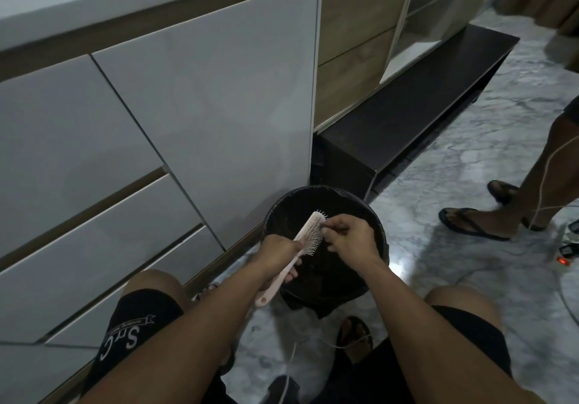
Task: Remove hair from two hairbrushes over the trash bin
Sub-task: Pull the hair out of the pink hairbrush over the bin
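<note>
Just one view here, taken from a head-worn camera, so no overlap with a second view can be described. The scene is looked at from above, forward and steeply down, past both forearms to the left hand (279, 255) and right hand (349, 236), which are seen close up near the frame's middle. The trash bin (374, 220) is caught right below them. A wide-angle lens is used, so the cabinet fronts (203, 106) are bent on the left and the marble floor (470, 159) is stretched out on the right.
</note>
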`<state>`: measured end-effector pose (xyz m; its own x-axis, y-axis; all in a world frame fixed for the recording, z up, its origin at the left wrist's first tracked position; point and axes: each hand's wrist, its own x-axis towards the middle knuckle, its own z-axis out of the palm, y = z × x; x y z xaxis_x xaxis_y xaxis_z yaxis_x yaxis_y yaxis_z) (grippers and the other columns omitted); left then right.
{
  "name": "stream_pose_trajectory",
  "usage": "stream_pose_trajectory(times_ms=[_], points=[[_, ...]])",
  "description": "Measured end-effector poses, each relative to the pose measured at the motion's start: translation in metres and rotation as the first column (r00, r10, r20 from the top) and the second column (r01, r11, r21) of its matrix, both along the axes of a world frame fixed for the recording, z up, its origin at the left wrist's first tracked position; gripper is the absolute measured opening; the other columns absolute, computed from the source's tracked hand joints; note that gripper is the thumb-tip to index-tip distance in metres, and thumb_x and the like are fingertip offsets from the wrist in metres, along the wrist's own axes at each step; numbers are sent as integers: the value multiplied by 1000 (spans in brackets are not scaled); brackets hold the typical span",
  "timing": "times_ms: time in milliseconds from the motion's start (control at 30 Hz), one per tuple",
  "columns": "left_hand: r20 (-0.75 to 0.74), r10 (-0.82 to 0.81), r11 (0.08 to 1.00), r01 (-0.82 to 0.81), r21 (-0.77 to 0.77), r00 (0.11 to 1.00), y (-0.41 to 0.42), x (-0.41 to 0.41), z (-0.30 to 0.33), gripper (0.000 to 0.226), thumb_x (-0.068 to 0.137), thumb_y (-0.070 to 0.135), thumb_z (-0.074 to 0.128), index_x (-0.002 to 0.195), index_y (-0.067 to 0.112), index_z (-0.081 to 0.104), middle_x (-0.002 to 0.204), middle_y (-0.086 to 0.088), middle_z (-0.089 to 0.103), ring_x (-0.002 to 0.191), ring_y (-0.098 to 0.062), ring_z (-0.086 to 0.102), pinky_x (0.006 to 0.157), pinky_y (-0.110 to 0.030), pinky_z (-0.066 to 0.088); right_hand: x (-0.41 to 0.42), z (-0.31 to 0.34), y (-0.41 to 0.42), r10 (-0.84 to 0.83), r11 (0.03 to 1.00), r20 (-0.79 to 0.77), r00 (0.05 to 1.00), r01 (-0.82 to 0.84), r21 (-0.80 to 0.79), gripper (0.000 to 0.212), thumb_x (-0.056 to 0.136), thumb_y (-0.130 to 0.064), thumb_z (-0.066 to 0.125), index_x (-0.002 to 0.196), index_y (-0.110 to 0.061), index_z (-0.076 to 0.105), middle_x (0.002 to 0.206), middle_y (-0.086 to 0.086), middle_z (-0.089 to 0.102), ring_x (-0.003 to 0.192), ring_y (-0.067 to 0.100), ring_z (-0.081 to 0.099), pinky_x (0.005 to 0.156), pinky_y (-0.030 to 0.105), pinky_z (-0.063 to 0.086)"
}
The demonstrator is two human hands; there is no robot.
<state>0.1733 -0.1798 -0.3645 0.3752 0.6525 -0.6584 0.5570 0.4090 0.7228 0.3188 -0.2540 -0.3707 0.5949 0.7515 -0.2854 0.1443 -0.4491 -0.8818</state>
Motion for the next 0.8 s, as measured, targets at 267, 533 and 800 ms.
stream_pose_trajectory(times_ms=[267, 533, 800], points=[[-100, -147, 970, 164, 180, 984, -3, -2, -2, 19, 92, 13, 55, 101, 5, 69, 65, -7, 60, 42, -14, 52, 40, -23, 41, 3, -1, 1, -168, 986, -88, 982, 168, -5, 16, 83, -7, 75, 74, -20, 71, 80, 8, 75, 74, 20, 74, 70, 29, 62], [-156, -84, 957, 124, 262, 984, 11, -7, 5, 19, 86, 4, 53, 97, 0, 68, 53, -9, 58, 48, -23, 57, 48, -27, 48, 9, -8, -5, -129, 960, -21, 991, 120, -253, 9, 87, -5, 68, 81, -10, 73, 83, 13, 73, 77, 24, 73, 74, 37, 63], [-96, -167, 970, 181, 164, 981, 4, -9, 12, 34, 89, -5, 47, 120, -4, 60, 67, -10, 57, 51, -16, 54, 44, -23, 47, 1, -4, -5, -76, 961, -301, 951, -11, -276, 35, 92, -21, 66, 124, -8, 59, 104, 14, 68, 84, 28, 72, 70, 40, 63]])
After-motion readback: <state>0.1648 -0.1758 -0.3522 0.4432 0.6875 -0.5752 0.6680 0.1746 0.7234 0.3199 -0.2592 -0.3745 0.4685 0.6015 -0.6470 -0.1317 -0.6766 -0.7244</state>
